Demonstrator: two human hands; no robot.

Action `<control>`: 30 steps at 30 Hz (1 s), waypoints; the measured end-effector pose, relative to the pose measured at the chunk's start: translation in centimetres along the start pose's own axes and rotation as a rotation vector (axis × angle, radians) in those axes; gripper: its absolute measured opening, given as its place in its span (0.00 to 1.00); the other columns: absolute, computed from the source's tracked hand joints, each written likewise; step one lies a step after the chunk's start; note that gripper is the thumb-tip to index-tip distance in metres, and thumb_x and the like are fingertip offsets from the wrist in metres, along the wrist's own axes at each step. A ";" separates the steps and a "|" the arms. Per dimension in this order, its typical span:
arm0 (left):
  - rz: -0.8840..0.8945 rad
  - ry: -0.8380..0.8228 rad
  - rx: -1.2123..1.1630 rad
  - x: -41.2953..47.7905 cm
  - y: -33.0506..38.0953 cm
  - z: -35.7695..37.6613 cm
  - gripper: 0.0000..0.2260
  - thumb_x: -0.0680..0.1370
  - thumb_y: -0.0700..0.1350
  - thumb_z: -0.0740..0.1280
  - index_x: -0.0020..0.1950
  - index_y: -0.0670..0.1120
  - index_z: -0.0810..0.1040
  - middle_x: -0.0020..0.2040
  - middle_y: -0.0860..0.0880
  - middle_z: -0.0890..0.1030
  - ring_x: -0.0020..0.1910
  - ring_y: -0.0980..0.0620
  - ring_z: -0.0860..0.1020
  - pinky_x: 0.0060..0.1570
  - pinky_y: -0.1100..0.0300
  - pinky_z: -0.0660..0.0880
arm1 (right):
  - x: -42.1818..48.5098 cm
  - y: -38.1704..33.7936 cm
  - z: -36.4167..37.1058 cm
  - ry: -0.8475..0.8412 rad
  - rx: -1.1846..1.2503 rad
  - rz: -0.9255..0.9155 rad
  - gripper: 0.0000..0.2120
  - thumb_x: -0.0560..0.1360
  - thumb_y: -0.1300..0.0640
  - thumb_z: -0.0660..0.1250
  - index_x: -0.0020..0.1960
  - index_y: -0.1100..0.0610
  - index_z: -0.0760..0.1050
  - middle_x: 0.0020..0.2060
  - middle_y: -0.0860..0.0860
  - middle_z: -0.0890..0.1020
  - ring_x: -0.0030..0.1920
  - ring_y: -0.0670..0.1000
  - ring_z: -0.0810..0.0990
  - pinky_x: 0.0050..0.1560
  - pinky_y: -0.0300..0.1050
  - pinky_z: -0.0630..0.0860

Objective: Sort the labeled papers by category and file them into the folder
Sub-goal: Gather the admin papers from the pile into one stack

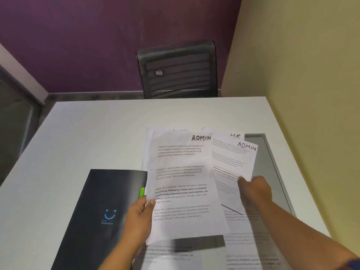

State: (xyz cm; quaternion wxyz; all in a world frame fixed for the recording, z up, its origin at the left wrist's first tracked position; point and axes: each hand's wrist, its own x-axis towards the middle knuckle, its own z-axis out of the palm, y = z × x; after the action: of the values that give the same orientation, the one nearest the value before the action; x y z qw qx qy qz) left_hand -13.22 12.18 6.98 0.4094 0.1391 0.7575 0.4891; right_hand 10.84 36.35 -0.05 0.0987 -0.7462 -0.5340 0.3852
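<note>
My left hand (139, 215) pinches the left edge of a printed sheet marked ADMIN (183, 172), held above the table. My right hand (255, 189) grips a second ADMIN sheet (236, 162) by its right edge, tilted and partly under the first. Behind that one a sheet marked HR (234, 136) shows only its top. More printed papers (251, 250) lie underneath near the front edge. A dark folder (101, 211) with a blue smiley and green tabs lies shut to the left, touching the papers.
The white table (97, 133) runs back to a black mesh chair (177, 71). A grey recessed panel (268, 164) sits in the table at the right, next to the yellow wall. A purple wall stands behind.
</note>
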 end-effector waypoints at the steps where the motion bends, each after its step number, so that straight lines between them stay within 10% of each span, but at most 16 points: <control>1: -0.014 0.015 -0.002 0.0 -0.2 -0.1 0.11 0.82 0.39 0.62 0.53 0.48 0.84 0.46 0.47 0.87 0.48 0.43 0.85 0.54 0.41 0.80 | 0.1 0.4 -0.2 0.011 -0.015 0.009 0.22 0.70 0.43 0.70 0.52 0.61 0.75 0.44 0.56 0.82 0.43 0.58 0.81 0.38 0.44 0.74; 7: -0.042 0.043 -0.063 -0.5 0.3 -0.7 0.10 0.83 0.40 0.61 0.53 0.47 0.83 0.45 0.47 0.88 0.46 0.45 0.86 0.50 0.46 0.81 | 0.1 1.8 -2.5 0.085 -0.008 0.060 0.07 0.72 0.60 0.70 0.38 0.61 0.77 0.34 0.55 0.81 0.34 0.56 0.76 0.38 0.44 0.73; 12: -0.067 0.089 -0.095 0.5 -0.5 -2.7 0.09 0.83 0.42 0.62 0.54 0.49 0.82 0.46 0.49 0.88 0.46 0.47 0.86 0.50 0.46 0.81 | -1.5 -0.8 -4.3 0.275 0.181 -0.061 0.17 0.76 0.60 0.66 0.30 0.56 0.68 0.27 0.52 0.72 0.29 0.54 0.69 0.32 0.44 0.64; 17: -0.085 0.131 -0.117 0.3 -0.7 -4.3 0.10 0.83 0.42 0.62 0.52 0.52 0.82 0.44 0.52 0.87 0.43 0.52 0.86 0.40 0.57 0.80 | -2.2 -2.5 -5.7 0.375 0.433 -0.101 0.04 0.73 0.53 0.70 0.41 0.53 0.78 0.34 0.50 0.79 0.39 0.54 0.78 0.54 0.53 0.79; 30: -0.021 0.232 -0.209 -0.4 -1.6 -9.2 0.09 0.82 0.42 0.63 0.55 0.50 0.82 0.47 0.49 0.87 0.46 0.48 0.86 0.48 0.51 0.79 | -6.1 -9.0 9.1 0.026 0.153 -0.224 0.10 0.77 0.59 0.64 0.37 0.55 0.71 0.33 0.50 0.76 0.34 0.51 0.74 0.31 0.40 0.66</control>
State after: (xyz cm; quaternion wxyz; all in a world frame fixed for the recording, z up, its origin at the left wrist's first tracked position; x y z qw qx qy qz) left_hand -19.60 5.38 7.54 0.3367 0.0303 0.7459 0.5739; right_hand -2.64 32.31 1.69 0.2045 -0.6769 -0.5819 0.4017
